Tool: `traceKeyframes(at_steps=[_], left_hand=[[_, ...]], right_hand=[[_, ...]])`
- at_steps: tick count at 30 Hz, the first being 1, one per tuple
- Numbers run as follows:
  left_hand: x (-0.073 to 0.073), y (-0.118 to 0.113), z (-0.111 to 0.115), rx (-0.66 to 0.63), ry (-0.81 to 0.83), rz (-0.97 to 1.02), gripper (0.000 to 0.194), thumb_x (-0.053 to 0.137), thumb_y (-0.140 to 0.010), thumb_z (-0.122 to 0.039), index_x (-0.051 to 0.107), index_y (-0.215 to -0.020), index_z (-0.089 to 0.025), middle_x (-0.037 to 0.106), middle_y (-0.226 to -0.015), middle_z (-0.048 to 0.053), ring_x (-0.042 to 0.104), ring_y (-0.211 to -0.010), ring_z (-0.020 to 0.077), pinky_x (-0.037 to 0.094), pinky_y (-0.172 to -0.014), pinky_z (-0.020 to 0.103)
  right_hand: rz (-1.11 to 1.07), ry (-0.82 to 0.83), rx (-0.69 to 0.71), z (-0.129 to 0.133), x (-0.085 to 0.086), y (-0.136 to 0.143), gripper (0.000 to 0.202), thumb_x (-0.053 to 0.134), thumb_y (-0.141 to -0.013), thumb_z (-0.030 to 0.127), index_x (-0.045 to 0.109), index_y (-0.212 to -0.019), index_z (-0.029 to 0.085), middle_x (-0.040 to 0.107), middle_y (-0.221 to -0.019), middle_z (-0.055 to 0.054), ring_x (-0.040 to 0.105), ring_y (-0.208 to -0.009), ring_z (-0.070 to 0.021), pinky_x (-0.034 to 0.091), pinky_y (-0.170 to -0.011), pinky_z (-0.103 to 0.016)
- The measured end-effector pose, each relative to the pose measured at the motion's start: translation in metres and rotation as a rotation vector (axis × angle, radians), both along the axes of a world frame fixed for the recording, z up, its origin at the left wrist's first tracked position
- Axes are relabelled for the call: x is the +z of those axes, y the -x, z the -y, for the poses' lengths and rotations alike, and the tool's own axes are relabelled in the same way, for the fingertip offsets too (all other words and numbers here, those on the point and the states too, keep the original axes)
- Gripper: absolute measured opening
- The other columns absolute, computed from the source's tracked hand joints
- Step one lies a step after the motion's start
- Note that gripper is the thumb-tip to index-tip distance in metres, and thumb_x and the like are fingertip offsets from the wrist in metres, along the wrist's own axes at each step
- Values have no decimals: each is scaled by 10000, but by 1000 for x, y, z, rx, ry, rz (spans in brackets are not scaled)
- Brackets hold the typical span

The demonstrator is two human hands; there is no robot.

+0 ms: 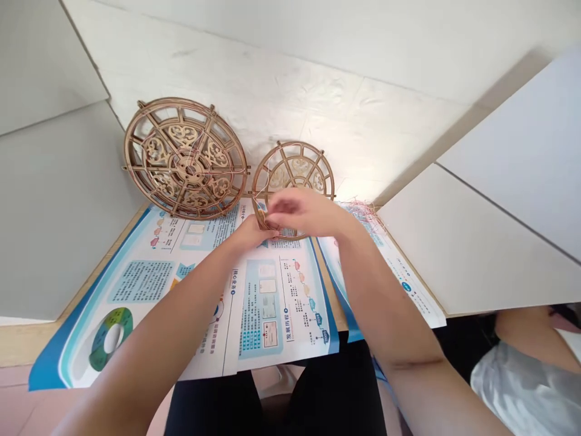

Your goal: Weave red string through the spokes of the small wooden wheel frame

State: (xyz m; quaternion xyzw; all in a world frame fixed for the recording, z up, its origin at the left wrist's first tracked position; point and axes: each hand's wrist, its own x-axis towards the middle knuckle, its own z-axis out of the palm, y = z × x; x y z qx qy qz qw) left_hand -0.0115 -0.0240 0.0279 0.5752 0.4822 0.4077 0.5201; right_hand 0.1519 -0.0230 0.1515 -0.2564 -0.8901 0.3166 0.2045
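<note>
A small round lattice frame (330, 175), brown with pale scrollwork, stands leaning against the wall. My left hand (252, 235) is closed on its lower left rim, with the thumb and fingertips at the edge. Just right of it, my right hand (305, 212) is raised in front of the frame and covers its lower middle. Its fingers are curled together and slightly blurred; whatever they pinch is hidden. Along the frame's left side runs a thin pale wire (267, 175). A larger round lattice frame (188, 169) of the same kind leans to the left.
Printed poster sheets (218, 354) cover the wooden tabletop. Red and white thread scraps (363, 213) lie at the back right. White panels (481, 242) close in both sides. Beyond the right panel, part of another person (521, 381) shows in light grey clothing.
</note>
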Motion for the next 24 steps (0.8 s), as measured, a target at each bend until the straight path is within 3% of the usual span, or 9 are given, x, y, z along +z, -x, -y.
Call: traceKeyframes(at_steps=[2,4,7,11,17,24], left_hand=[[1,-1,0,-58,8,73,185,720,-754,-78,706,-930,-131,725,-856,58,692,-796,212,592,-774,353],[0,-2,-1,-70,22,125,225,695,-754,-74,703,-972,-124,739,-912,83,698,-814,211,587,-787,353],[-3,-3,-2,-65,21,122,267,691,-754,-93,700,-1019,-128,746,-933,93,703,-830,215,584,-792,353],[-5,-5,-2,-31,1,79,290,710,-761,-147,694,-1051,-141,749,-972,99,703,-860,222,582,-797,355],[-1,-8,-2,-26,32,37,226,729,-769,-195,701,-991,-162,740,-868,73,702,-784,215,584,-789,370],[7,-13,-2,-19,58,-4,227,714,-782,-178,681,-1004,-141,743,-943,91,707,-819,211,580,-817,363]], right_hand=[[-59,135,-309,-28,-31,-52,225,651,-854,401,651,-848,176,655,-792,-21,599,-675,-144,478,-637,-276],[-66,270,-521,-48,-62,-99,270,722,-774,420,652,-813,162,656,-743,-45,596,-625,-157,480,-587,-285],[-53,447,-565,-55,-95,-137,352,793,-700,427,686,-902,160,685,-785,-69,604,-620,-170,488,-539,-287],[-5,377,-583,-48,-112,-137,328,753,-728,414,711,-949,175,660,-747,-34,532,-540,-135,416,-454,-256],[-70,138,-588,-53,-129,-129,237,671,-784,403,703,-842,176,679,-774,-45,602,-700,-177,495,-672,-314],[-22,53,-511,-52,-124,-136,230,568,-879,359,727,-866,193,713,-878,-52,597,-735,-179,473,-740,-326]])
